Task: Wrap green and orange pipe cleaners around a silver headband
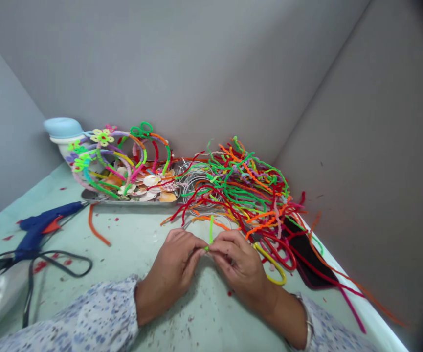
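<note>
Between the fingertips of both hands is a light green pipe cleaner (211, 229), one end sticking up above them. My left hand (176, 258) pinches it from the left, fingers closed. From the right, my right hand (238, 266) pinches it too, the two sets of fingertips almost touching. Most of the piece is hidden by the fingers. Just beyond the hands lies a tangled heap of colourful pipe cleaners (248, 176). Scissors with yellow handles (278, 274) rest beside my right hand.
A metal tray (138, 201) of shells carries several pipe-cleaner hoops (167, 156). Behind it stands a white container with a blue lid (63, 128). At left lie a blue glue gun (37, 230) with its cord and an orange pipe cleaner (96, 229). A dark flat object (312, 259) lies right. Grey walls enclose the table.
</note>
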